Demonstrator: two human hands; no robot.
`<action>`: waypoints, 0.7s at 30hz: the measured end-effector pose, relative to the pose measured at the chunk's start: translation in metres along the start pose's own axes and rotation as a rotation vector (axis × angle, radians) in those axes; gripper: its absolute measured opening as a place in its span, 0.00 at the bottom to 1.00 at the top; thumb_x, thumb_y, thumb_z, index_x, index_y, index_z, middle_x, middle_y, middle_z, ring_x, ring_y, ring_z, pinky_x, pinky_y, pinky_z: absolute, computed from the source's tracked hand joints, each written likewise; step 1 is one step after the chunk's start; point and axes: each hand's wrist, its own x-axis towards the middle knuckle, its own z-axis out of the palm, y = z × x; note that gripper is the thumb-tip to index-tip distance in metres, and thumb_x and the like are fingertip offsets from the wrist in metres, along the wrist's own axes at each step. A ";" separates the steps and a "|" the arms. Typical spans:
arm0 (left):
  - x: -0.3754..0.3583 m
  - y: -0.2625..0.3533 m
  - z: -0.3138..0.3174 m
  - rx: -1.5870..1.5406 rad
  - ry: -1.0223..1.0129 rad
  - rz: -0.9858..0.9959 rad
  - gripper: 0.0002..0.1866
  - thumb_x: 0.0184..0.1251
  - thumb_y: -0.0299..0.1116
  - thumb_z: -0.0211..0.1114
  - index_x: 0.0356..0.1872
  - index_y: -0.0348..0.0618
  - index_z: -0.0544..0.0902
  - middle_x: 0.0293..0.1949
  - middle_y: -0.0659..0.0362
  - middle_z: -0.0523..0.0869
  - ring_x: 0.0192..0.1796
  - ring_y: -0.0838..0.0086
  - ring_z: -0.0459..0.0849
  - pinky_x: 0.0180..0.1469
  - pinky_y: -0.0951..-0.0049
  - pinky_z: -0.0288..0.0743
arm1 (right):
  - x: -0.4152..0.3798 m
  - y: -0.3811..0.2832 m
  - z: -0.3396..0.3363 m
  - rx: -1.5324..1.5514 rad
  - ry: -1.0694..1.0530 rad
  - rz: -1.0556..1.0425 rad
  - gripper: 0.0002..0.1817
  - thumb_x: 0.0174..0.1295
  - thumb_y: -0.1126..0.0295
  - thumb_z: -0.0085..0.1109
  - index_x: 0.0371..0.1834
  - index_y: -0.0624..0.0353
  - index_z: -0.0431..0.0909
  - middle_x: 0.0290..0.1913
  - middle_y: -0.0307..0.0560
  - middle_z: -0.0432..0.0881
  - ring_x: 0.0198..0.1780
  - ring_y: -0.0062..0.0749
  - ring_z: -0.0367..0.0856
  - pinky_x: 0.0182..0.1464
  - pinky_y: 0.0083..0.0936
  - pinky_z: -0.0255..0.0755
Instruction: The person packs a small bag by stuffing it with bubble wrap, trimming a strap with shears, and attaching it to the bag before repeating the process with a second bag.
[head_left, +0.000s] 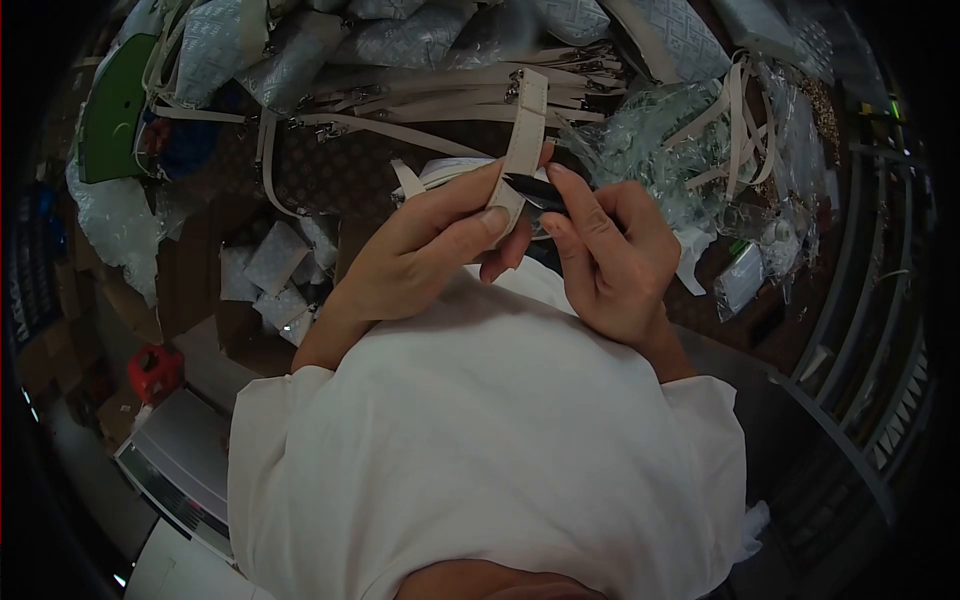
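My left hand (418,252) is closed on a cream stitched strap (527,122), thumb on its near end. The strap's far end stands up above my fingers, with a small metal clasp (514,86) beside it. In my closed right hand (622,250) is a black pointed tool (536,190) that looks like small thread snips. Its tip overlaps the strap just above my left thumb. The tool's rear part is hidden by my right fingers.
Many cream straps (420,98) with metal clasps lie across the dark patterned table (370,180). Silvery wrapped packets (400,40) line the back. Crumpled clear plastic (640,130) lies at right, a green piece (115,110) at far left. An open cardboard box (235,335) holds more packets.
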 end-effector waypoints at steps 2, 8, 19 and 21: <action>0.000 0.001 0.001 0.001 0.001 -0.001 0.27 0.63 0.27 0.43 0.64 0.31 0.57 0.26 0.60 0.73 0.29 0.82 0.69 0.28 0.82 0.64 | -0.001 0.000 0.001 -0.001 0.005 0.007 0.16 0.46 0.73 0.65 0.42 0.59 0.80 0.19 0.40 0.68 0.19 0.27 0.67 0.18 0.21 0.61; 0.000 -0.001 -0.002 -0.024 -0.026 0.020 0.22 0.68 0.29 0.42 0.63 0.35 0.61 0.25 0.62 0.72 0.27 0.82 0.67 0.31 0.82 0.64 | 0.000 0.002 0.001 0.060 0.012 0.048 0.15 0.49 0.72 0.64 0.41 0.60 0.80 0.19 0.40 0.67 0.20 0.25 0.67 0.19 0.19 0.60; 0.003 0.002 -0.001 -0.027 -0.013 -0.073 0.18 0.71 0.34 0.42 0.51 0.31 0.73 0.26 0.60 0.74 0.27 0.81 0.70 0.31 0.80 0.67 | 0.010 0.006 0.009 0.949 0.046 0.589 0.16 0.62 0.61 0.55 0.39 0.65 0.76 0.21 0.33 0.69 0.23 0.16 0.64 0.26 0.11 0.55; 0.003 0.002 -0.002 0.038 -0.014 -0.109 0.19 0.71 0.36 0.43 0.40 0.30 0.77 0.27 0.57 0.78 0.29 0.79 0.75 0.33 0.80 0.71 | 0.016 0.000 0.017 1.213 -0.089 0.770 0.13 0.60 0.62 0.57 0.33 0.63 0.76 0.19 0.32 0.68 0.20 0.13 0.61 0.22 0.11 0.53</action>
